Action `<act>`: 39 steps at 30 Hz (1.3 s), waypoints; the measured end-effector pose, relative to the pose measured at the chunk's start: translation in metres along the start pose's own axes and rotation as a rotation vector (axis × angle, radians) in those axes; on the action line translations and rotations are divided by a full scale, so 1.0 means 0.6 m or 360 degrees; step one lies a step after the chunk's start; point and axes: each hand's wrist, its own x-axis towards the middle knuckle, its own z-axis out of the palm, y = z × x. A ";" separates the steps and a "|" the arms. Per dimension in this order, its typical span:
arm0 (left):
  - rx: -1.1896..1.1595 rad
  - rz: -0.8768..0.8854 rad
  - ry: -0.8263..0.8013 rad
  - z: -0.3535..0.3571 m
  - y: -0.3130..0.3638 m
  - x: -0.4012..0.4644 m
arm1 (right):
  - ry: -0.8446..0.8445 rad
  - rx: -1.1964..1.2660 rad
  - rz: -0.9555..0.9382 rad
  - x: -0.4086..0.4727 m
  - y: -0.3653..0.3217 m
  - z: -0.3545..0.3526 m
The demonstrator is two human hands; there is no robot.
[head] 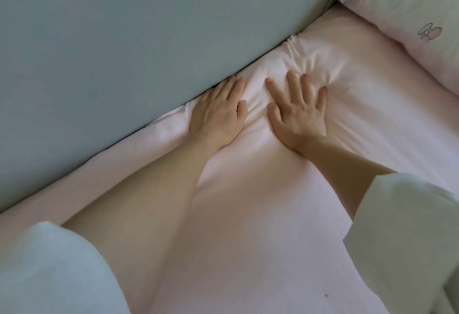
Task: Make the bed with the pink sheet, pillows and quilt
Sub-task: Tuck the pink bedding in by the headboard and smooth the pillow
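Observation:
The pink sheet (pixel 248 226) covers the mattress and runs up to the grey-green padded headboard (pixel 111 40). My left hand (pixel 218 112) lies flat on the sheet at the seam, its fingertips pushed into the gap under the headboard and hidden there. My right hand (pixel 298 112) presses flat on the sheet beside it, fingers spread, with wrinkles fanning out from the fingertips. A pink-and-cream pillow (pixel 407 15) with a cartoon print lies at the upper right on the sheet. No quilt is in view.
The headboard fills the upper left and meets the mattress along a diagonal seam. White sleeves (pixel 49 271) cover both of my upper arms at the bottom corners. A small dark speck (pixel 326 295) sits on the sheet near the bottom.

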 end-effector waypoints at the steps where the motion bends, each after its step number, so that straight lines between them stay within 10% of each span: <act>1: 0.0029 -0.0020 -0.0031 -0.004 -0.004 -0.011 | -0.0006 -0.0029 0.0019 0.004 0.004 -0.004; 10: 0.0131 -0.0419 -0.0059 -0.067 -0.079 -0.220 | -0.0222 0.0074 0.0261 -0.102 -0.107 -0.021; 28: -0.0427 -0.1147 -0.0133 -0.170 -0.361 -0.617 | -0.0323 0.0021 -0.0782 -0.400 -0.592 0.016; 39: -0.1059 -0.1665 -0.0013 -0.154 -0.444 -0.599 | -0.0149 -0.0121 -0.0786 -0.400 -0.639 0.042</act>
